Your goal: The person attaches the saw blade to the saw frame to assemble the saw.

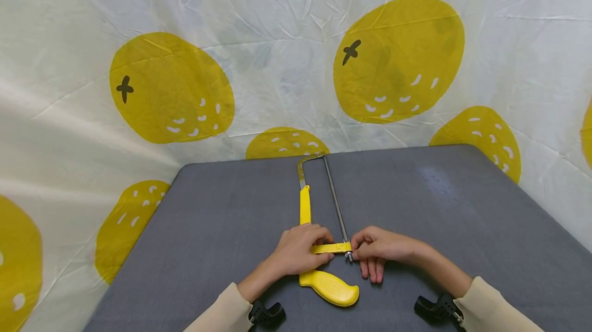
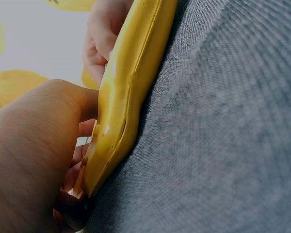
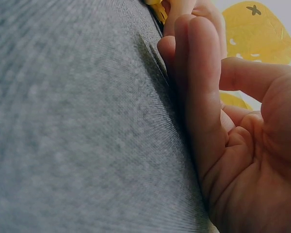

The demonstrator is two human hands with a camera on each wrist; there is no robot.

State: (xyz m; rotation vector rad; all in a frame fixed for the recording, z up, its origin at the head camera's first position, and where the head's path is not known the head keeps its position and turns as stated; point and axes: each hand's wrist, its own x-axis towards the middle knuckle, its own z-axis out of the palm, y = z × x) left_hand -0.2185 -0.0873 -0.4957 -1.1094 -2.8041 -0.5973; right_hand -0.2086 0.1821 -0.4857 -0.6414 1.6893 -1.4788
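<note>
A hacksaw [image 1: 305, 206] with a yellow frame lies flat on the grey table, its bowed metal end pointing away. The yellow handle [image 1: 330, 288] points toward me and also fills the middle of the left wrist view. My left hand [image 1: 298, 250] grips the frame just above the handle, thumb and fingers around the yellow crosspiece [image 1: 330, 248]. A thin blade [image 1: 335, 196] runs along the right side down to that crosspiece. At its near end, thumb and index finger of my right hand [image 1: 381, 246] pinch at the small metal wing nut [image 1: 349, 257]; the other fingers extend downward.
The grey cloth-covered table [image 1: 222, 208] stretches out on both sides of the saw. Behind it hangs a white curtain [image 1: 287, 85] printed with yellow fruit, meeting the far edge and the left side. A black wrist mount [image 1: 268, 314] sits under each forearm.
</note>
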